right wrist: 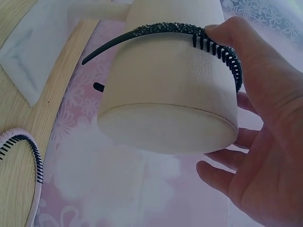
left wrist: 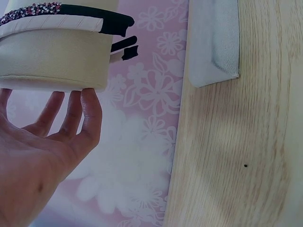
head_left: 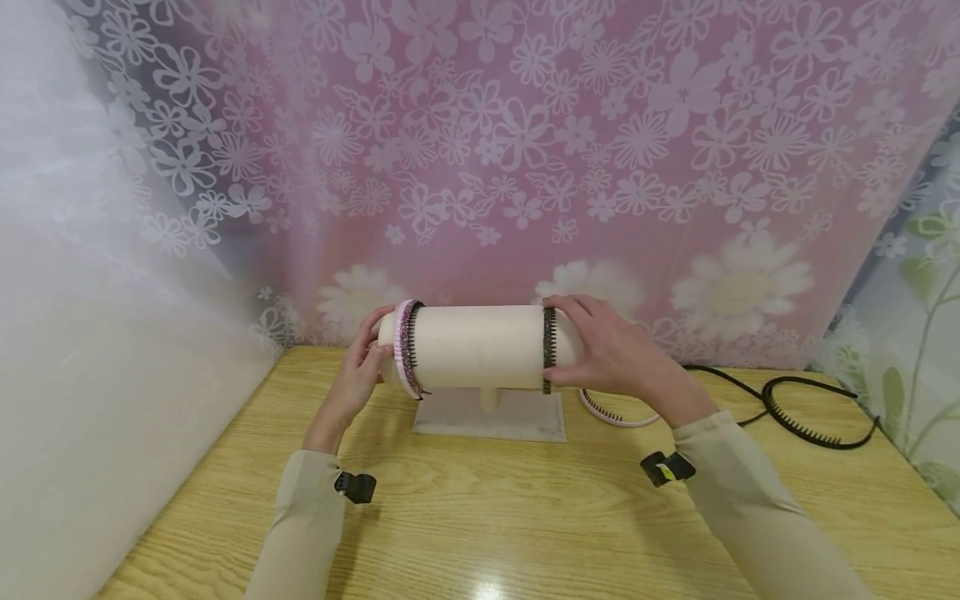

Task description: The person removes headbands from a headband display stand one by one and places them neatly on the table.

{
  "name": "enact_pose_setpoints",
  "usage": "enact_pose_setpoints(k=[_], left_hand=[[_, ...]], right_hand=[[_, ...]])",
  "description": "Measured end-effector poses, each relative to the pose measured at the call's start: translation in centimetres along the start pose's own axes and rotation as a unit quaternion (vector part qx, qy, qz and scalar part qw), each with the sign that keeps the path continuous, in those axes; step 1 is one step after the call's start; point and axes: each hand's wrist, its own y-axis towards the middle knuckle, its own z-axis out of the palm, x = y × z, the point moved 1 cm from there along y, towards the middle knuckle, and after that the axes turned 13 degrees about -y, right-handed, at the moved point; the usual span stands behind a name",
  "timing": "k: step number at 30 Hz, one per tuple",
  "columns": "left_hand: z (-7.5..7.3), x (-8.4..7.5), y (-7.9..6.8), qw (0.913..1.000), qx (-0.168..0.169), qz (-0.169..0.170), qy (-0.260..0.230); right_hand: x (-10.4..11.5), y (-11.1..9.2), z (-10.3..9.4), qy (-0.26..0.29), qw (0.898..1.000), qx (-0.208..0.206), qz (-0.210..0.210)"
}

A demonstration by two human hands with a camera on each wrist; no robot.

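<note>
A cream, cylinder-shaped headband holder (head_left: 480, 346) lies level on a short post above a pale marbled base (head_left: 517, 429). Around its left end sit a pink headband (head_left: 401, 354) and a glittery purple toothed headband (left wrist: 33, 12), side by side. My left hand (head_left: 358, 371) grips that end, with the fingertips at its rim in the left wrist view. Near the opposite end, a black toothed headband (right wrist: 165, 29) with dark glitter goes around the holder. My right hand (head_left: 611, 346) holds this headband, thumb on its glittery band, other fingers curled behind the holder.
To the right on the wooden table (head_left: 480, 508) lie a black toothed headband (head_left: 795, 429) and another black band (head_left: 723, 372). A pink toothed headband (head_left: 618, 421) rests partly beneath my right wrist. Behind the table hangs a pink flowered curtain (head_left: 480, 150).
</note>
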Motion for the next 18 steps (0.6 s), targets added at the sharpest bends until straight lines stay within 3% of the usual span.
enact_pose_setpoints(k=[18], left_hand=[[0.04, -0.11, -0.03, 1.0, 0.001, 0.007, -0.005]], right_hand=[[-0.96, -0.57, 0.07, 0.009, 1.0, -0.002, -0.001]])
